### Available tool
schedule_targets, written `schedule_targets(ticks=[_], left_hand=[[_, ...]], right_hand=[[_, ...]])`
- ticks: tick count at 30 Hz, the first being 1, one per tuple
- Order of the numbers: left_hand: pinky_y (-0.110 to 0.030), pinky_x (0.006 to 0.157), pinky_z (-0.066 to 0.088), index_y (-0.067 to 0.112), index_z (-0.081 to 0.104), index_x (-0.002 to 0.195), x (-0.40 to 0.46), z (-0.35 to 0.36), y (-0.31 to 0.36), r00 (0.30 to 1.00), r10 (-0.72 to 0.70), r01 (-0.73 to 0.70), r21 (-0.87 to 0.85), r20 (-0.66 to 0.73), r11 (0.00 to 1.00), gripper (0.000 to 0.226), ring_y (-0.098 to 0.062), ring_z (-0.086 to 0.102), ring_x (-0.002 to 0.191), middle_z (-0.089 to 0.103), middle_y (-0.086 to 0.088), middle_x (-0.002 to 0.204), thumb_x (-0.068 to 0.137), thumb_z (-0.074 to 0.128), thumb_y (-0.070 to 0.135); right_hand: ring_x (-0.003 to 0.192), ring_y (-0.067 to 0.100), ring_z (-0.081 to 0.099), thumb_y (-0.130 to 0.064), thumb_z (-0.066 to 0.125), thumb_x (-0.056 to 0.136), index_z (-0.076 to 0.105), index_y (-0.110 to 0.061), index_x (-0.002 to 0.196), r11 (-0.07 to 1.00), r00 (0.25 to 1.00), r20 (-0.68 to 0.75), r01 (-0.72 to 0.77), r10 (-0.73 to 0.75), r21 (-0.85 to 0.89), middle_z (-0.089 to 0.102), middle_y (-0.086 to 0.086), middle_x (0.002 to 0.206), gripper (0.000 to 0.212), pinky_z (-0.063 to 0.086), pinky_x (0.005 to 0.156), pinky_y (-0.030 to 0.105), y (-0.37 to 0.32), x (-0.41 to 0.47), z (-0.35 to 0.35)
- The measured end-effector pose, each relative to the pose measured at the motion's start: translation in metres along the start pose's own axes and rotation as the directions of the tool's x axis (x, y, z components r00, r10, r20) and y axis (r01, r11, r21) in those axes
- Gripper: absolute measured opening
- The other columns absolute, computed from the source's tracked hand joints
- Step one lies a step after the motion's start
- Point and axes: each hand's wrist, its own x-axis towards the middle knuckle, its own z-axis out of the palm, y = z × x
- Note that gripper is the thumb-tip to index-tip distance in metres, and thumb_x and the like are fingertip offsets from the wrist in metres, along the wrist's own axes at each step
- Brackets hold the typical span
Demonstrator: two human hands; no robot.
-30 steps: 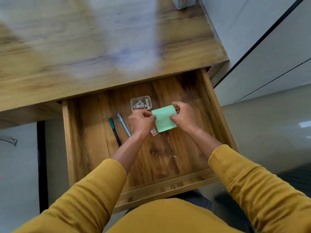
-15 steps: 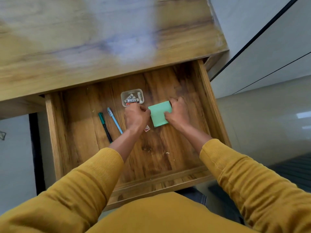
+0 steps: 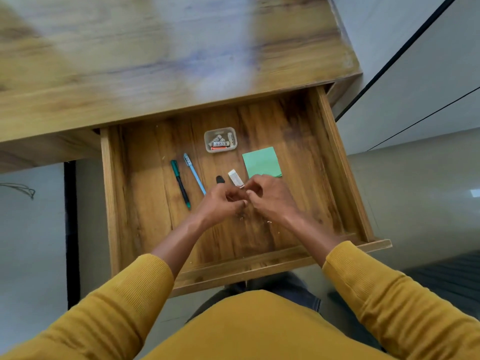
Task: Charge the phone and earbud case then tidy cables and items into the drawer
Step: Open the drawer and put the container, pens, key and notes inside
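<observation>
now both hands meet low in the open drawer (image 3: 335, 162): left hand (image 3: 220, 203) and right hand (image 3: 270, 197), fingers curled close, what either grip holds i cannot tell. white eraser (image 3: 235, 178) just beside them, green sticky pad (image 3: 261, 162) parked clear, pens (image 3: 191, 175) lined up left, probably for neatness.

The open wooden drawer (image 3: 345, 178) carries a clear plastic tub of batteries (image 3: 220, 140) at the far middle. Right of it lies a green sticky-note pad (image 3: 261, 161). Nearer, a white eraser (image 3: 235, 178) and a small black object (image 3: 220, 179) sit side by side. To the left, a green-capped black pen (image 3: 180, 183) and a light blue pen (image 3: 194, 173) lie almost parallel.
</observation>
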Motion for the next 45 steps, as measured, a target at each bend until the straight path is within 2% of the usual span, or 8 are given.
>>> schedule_targets(ticks=[2, 5, 9, 15, 21, 28, 38, 45], left_hand=[[-0.051, 0.088, 0.063, 0.026, 0.082, 0.099, -0.014, 0.000, -0.013, 0.998, -0.011, 0.008, 0.050, 0.056, 0.999, 0.013, -0.013, 0.075, 0.090, 0.079, 0.004, 0.092, 0.089, 0.079, 0.033], [-0.048, 0.093, 0.061, 0.029, 0.080, 0.100, -0.035, -0.005, -0.028, 0.971, -0.079, 0.049, 0.135, 0.228, 0.990, 0.042, -0.012, 0.072, 0.094, 0.077, 0.007, 0.096, 0.075, 0.075, 0.062], [-0.043, 0.103, 0.057, 0.036, 0.073, 0.122, -0.066, -0.009, -0.037, 0.880, -0.134, 0.031, 0.226, 0.455, 0.974, 0.071, -0.007, 0.069, 0.110, 0.073, 0.016, 0.118, 0.070, 0.074, 0.084], [-0.044, 0.113, 0.049, 0.034, 0.057, 0.146, -0.096, -0.001, -0.029, 0.837, -0.221, 0.005, 0.395, 0.501, 0.918, 0.083, -0.013, 0.058, 0.127, 0.060, 0.014, 0.139, 0.075, 0.085, 0.068], [-0.039, 0.105, 0.050, 0.040, 0.052, 0.145, -0.104, 0.002, -0.031, 0.867, -0.208, -0.019, 0.448, 0.453, 0.894, 0.082, -0.011, 0.057, 0.120, 0.057, 0.016, 0.136, 0.074, 0.089, 0.061], [-0.040, 0.105, 0.053, 0.040, 0.061, 0.138, -0.103, -0.001, -0.033, 0.900, -0.127, -0.093, 0.470, 0.416, 0.878, 0.072, -0.009, 0.060, 0.117, 0.062, 0.014, 0.130, 0.075, 0.089, 0.058], [-0.042, 0.106, 0.054, 0.036, 0.063, 0.140, -0.095, -0.013, -0.027, 0.905, -0.114, -0.099, 0.464, 0.409, 0.880, 0.078, -0.011, 0.062, 0.119, 0.065, 0.013, 0.132, 0.072, 0.089, 0.064], [-0.043, 0.101, 0.054, 0.040, 0.065, 0.131, -0.085, -0.028, -0.025, 0.961, -0.055, -0.094, 0.510, 0.270, 0.855, 0.081, -0.012, 0.058, 0.117, 0.063, 0.014, 0.127, 0.062, 0.086, 0.077]], right_hand=[[0.097, 0.011, 0.068, -0.028, 0.072, 0.096, 0.072, -0.027, 0.108, 0.998, 0.978, 0.208, -0.044, 0.032, 0.054, 0.073, -0.008, 0.103, 0.012, 0.059, 0.086, 0.032, -0.006, -0.012, 0.004], [0.099, 0.008, 0.067, -0.033, 0.075, 0.095, 0.070, -0.029, 0.111, 0.994, 0.898, 0.438, -0.088, 0.053, 0.061, 0.071, -0.011, 0.105, 0.017, 0.059, 0.091, 0.034, -0.010, -0.027, 0.009], [0.106, 0.007, 0.064, -0.044, 0.075, 0.093, 0.067, -0.029, 0.124, 0.997, 0.740, 0.672, -0.074, 0.044, 0.017, 0.068, -0.012, 0.115, 0.036, 0.054, 0.096, 0.034, -0.012, -0.042, 0.008], [0.113, 0.015, 0.064, -0.066, 0.074, 0.084, 0.063, -0.033, 0.133, 0.986, 0.581, 0.807, 0.043, 0.105, -0.160, 0.067, -0.009, 0.125, 0.060, 0.051, 0.105, 0.046, -0.008, -0.057, 0.012], [0.111, 0.013, 0.062, -0.066, 0.086, 0.069, 0.057, -0.030, 0.138, 0.984, 0.586, 0.803, 0.050, 0.109, -0.171, 0.063, -0.010, 0.126, 0.083, 0.052, 0.102, 0.041, -0.003, -0.069, 0.016], [0.100, 0.012, 0.064, -0.053, 0.092, 0.070, 0.064, -0.029, 0.123, 0.988, 0.689, 0.717, 0.003, 0.109, -0.153, 0.066, -0.009, 0.112, 0.064, 0.057, 0.089, 0.036, 0.004, -0.081, 0.018], [0.106, 0.014, 0.065, -0.064, 0.089, 0.066, 0.066, -0.030, 0.131, 0.975, 0.705, 0.696, 0.030, 0.135, -0.220, 0.068, -0.010, 0.117, 0.077, 0.057, 0.097, 0.044, -0.005, -0.068, 0.011], [0.105, 0.012, 0.063, -0.051, 0.091, 0.072, 0.065, -0.029, 0.128, 0.980, 0.734, 0.671, 0.034, 0.108, -0.195, 0.066, -0.011, 0.115, 0.066, 0.057, 0.096, 0.040, -0.016, -0.049, 0.002]])
